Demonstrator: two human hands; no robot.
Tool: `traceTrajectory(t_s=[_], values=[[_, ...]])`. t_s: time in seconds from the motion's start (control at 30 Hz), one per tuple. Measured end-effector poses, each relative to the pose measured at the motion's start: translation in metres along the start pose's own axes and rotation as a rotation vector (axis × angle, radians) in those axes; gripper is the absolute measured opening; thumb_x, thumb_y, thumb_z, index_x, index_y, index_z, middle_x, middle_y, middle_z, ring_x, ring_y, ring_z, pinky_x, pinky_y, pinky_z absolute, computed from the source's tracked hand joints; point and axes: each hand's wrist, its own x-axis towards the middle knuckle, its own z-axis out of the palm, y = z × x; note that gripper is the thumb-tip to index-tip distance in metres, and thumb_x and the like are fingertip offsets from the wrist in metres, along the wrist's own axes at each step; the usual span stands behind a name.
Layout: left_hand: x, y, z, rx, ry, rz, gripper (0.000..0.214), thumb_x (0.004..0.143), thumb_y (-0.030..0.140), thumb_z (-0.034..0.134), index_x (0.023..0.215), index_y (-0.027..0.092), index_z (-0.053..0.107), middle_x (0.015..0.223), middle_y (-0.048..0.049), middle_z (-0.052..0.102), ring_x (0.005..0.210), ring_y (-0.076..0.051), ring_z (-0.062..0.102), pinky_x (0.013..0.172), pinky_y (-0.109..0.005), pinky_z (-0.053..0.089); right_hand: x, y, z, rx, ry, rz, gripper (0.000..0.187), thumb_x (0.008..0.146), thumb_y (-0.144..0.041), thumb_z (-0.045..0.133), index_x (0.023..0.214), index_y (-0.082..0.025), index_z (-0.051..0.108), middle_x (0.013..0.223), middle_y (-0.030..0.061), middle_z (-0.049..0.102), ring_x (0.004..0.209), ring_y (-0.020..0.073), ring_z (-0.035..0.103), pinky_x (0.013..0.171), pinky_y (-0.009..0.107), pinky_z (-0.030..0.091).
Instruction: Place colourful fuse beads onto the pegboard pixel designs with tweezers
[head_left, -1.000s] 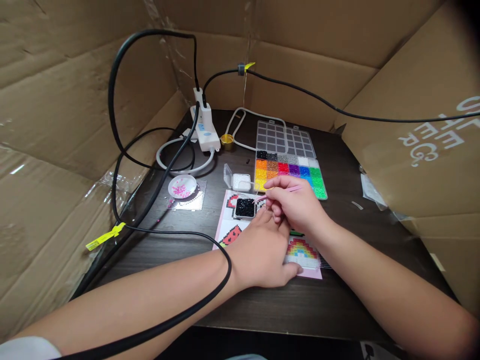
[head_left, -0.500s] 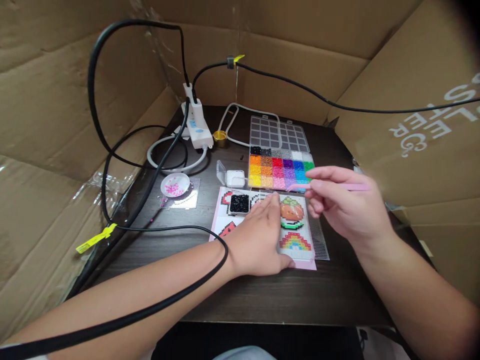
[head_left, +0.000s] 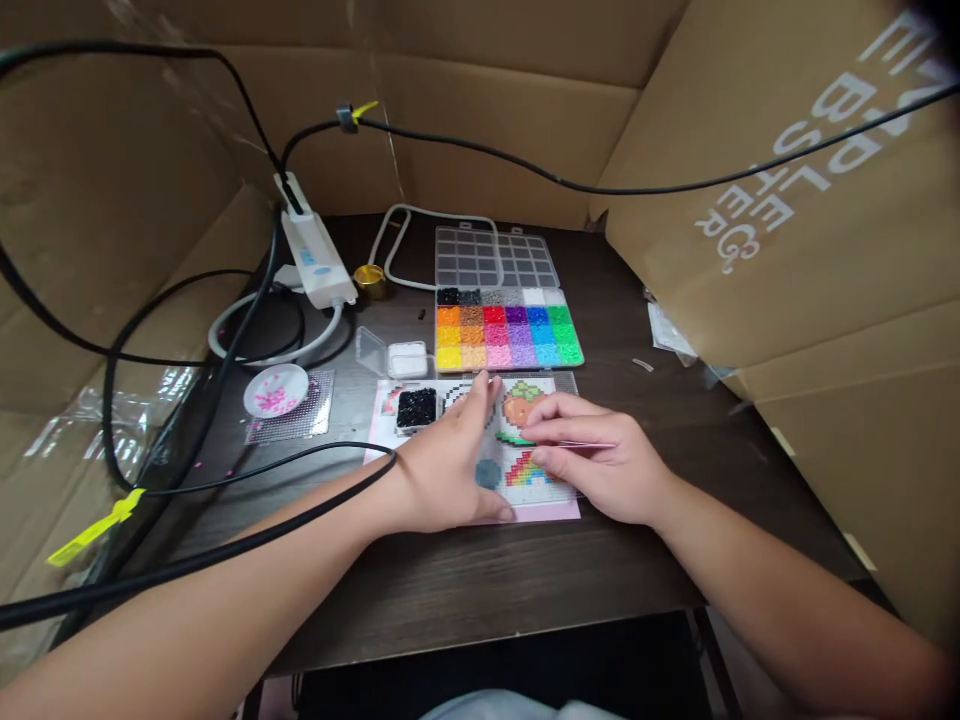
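Observation:
My left hand (head_left: 446, 465) rests on the pattern sheet (head_left: 551, 508), its fingers stretched out and its thumb toward the near edge. Pink tweezers (head_left: 581, 444) are pinched in my right hand (head_left: 619, 460), over the sheet between the orange fruit picture and the rainbow picture. The fingers hide the tips, so whether they carry a bead cannot be seen. A clear pegboard (head_left: 568, 383) lies over the sheet. Beside my left hand, a small box of black beads (head_left: 416, 408) sits on the sheet. Behind it stands the compartment box of coloured beads (head_left: 517, 337), lid open.
A white dish of pink beads (head_left: 276, 390) sits on a small pegboard (head_left: 319, 410) at left. Near it are an open little white box (head_left: 407, 358), a gold cup (head_left: 370, 281) and a power strip (head_left: 319, 262). A black cable (head_left: 330, 500) crosses above my left forearm. Cardboard walls (head_left: 495, 130) surround the table.
My right hand has brought the tweezers from near the bead box down and inward over the pattern sheet. My left hand stays on the sheet. The whole view has shifted, moving the scene left.

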Motion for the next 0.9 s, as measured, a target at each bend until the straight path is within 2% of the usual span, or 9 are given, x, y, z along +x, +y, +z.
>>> traceTrajectory(t_s=[0.13,0.23,0.43,0.63,0.9], values=[[0.000,-0.005,-0.002,-0.015,-0.008,0.037,0.143,0.062,0.033,0.089,0.158,0.017,-0.016,0.165,-0.0270,0.010,0.153,-0.036,0.018,0.121,-0.055,0.028,0.003,0.003,0.004,0.003,0.037,-0.041,0.014,0.085,-0.022,0.073,0.096,-0.024,0.082,0.094,0.0083,0.077,0.092,0.0214,0.073,0.084,0.039,0.062],[0.000,-0.004,-0.003,-0.003,-0.021,0.019,0.144,0.061,0.032,0.089,0.158,0.015,-0.016,0.165,-0.0263,0.010,0.153,-0.036,0.018,0.121,-0.053,0.028,0.003,0.002,0.011,-0.010,0.034,-0.056,0.012,0.083,-0.020,0.075,0.091,-0.026,0.082,0.089,0.0061,0.080,0.084,0.0220,0.075,0.087,0.042,0.062],[0.003,-0.012,0.004,0.038,0.002,0.055,0.150,0.056,0.032,0.090,0.158,0.017,-0.018,0.165,-0.0263,0.015,0.153,-0.037,0.020,0.120,-0.055,0.030,0.002,0.002,0.023,-0.037,0.073,-0.015,0.013,0.081,-0.018,0.077,0.089,-0.026,0.083,0.081,0.0042,0.081,0.073,0.0206,0.076,0.068,0.032,0.063],[0.006,-0.025,0.012,0.050,0.035,0.097,0.152,0.055,0.036,0.092,0.158,0.017,-0.018,0.165,-0.0263,0.015,0.152,-0.039,0.022,0.119,-0.056,0.032,0.002,0.002,0.026,-0.034,0.099,0.039,0.012,0.079,-0.017,0.078,0.086,-0.026,0.083,0.081,0.0033,0.081,0.072,0.0207,0.077,0.066,0.031,0.064],[0.004,-0.010,0.004,0.001,-0.008,0.047,0.145,0.057,0.033,0.090,0.159,0.014,-0.013,0.165,-0.0275,0.014,0.153,-0.039,0.019,0.120,-0.056,0.029,0.002,0.002,0.027,-0.034,0.111,0.049,0.014,0.078,-0.014,0.078,0.087,-0.023,0.083,0.082,0.0036,0.081,0.072,0.0195,0.077,0.067,0.028,0.065]])
